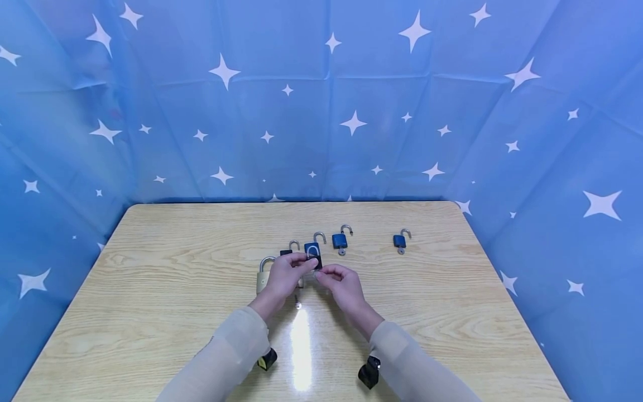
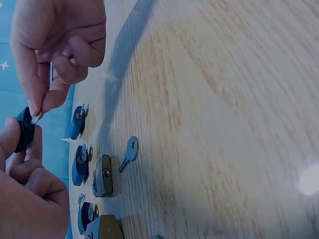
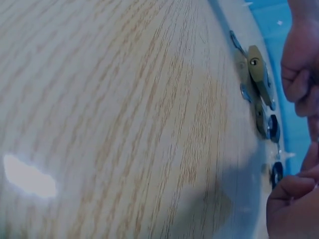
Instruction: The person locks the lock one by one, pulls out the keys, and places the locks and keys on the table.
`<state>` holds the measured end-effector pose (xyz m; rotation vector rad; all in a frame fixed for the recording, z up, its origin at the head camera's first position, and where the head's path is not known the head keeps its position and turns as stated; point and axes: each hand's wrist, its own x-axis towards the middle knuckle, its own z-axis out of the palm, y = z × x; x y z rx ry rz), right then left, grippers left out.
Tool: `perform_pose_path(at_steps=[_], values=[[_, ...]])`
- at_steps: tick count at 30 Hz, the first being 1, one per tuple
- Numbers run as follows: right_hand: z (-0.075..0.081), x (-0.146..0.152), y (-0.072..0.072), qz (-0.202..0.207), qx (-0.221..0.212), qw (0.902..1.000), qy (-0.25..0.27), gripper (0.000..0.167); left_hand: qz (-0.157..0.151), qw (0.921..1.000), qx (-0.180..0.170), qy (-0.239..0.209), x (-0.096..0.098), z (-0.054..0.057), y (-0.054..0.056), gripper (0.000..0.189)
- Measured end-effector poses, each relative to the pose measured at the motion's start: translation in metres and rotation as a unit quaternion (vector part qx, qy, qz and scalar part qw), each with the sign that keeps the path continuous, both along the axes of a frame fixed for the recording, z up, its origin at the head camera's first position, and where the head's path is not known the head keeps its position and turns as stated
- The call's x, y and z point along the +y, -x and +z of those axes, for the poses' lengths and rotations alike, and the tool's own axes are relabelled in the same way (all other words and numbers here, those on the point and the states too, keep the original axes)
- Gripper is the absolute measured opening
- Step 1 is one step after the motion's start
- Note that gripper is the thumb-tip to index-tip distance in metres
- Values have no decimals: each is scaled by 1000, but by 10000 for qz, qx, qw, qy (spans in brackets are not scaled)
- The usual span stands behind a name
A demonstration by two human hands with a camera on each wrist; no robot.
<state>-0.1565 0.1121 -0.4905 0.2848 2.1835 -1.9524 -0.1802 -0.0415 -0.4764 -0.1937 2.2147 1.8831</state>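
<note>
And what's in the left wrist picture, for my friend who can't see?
The left hand holds a dark padlock while the right hand pinches a key at its end. Nearby, a loose key and more padlocks rest on a wooden table.

A silver key (image 2: 36, 118) meets an upright black padlock (image 2: 25, 130).

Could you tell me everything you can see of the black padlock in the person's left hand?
The black padlock has a small, dark body and a silvery, metal-looking arched shackle. It is held above the wooden table, its shackle pointing away from the person. The left hand pinches the body between thumb and fingers. At its near end, the right hand pinches what looks like a silvery key. Whether the shackle is latched, I cannot tell.
</note>
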Motion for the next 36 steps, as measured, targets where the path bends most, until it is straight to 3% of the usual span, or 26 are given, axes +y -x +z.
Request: perform_pose_path(at_steps=[15, 36], values=[[7, 1, -1, 63, -48, 9999, -95, 20, -17, 10000, -67, 63, 2, 2, -2, 30], [11, 3, 2, 370, -195, 9972, -618, 12, 18, 10000, -30, 21, 5, -4, -2, 33]])
